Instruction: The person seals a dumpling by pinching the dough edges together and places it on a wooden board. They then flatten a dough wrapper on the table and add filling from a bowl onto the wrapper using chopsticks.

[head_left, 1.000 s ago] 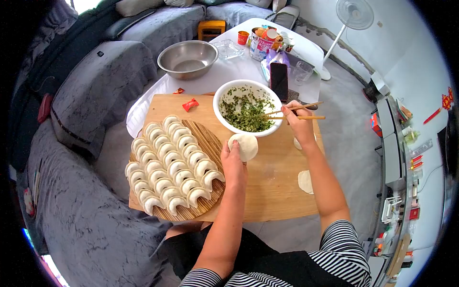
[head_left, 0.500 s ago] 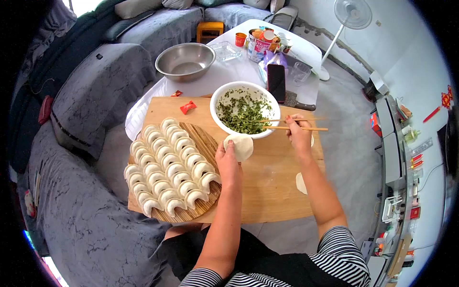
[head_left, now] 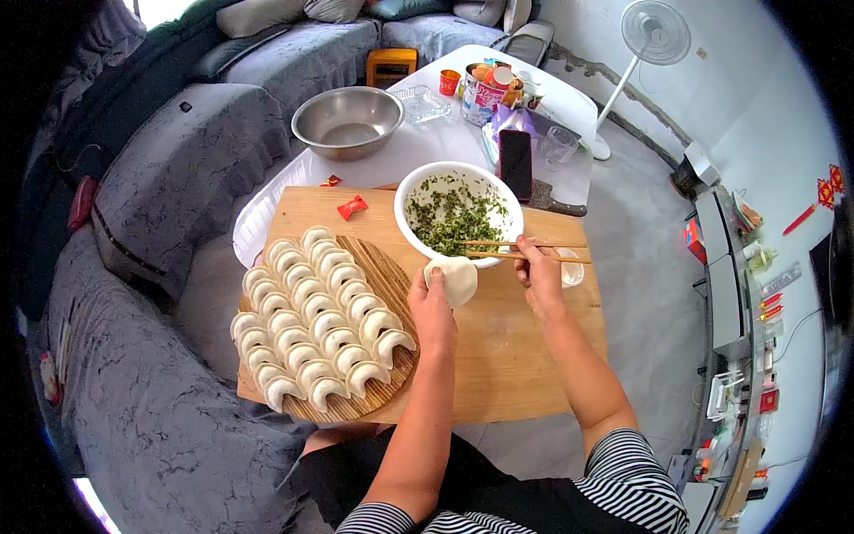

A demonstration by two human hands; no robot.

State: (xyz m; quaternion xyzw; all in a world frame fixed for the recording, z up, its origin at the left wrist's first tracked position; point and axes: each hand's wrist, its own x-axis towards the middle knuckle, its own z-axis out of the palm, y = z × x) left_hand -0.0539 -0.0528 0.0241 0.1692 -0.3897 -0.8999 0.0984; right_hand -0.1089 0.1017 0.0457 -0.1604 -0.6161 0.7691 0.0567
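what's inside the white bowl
The white bowl holds chopped green filling, and the ends of the chopsticks reach in. The filling covers the bowl's bottom, and the dough round in the left hand hides part of the near rim.

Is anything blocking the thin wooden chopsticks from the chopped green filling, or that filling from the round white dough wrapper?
Nothing visible blocks the wooden chopsticks in the right hand from the green filling. Between filling and dough wrapper, held in the left hand, stands the near rim of the round white bowl.
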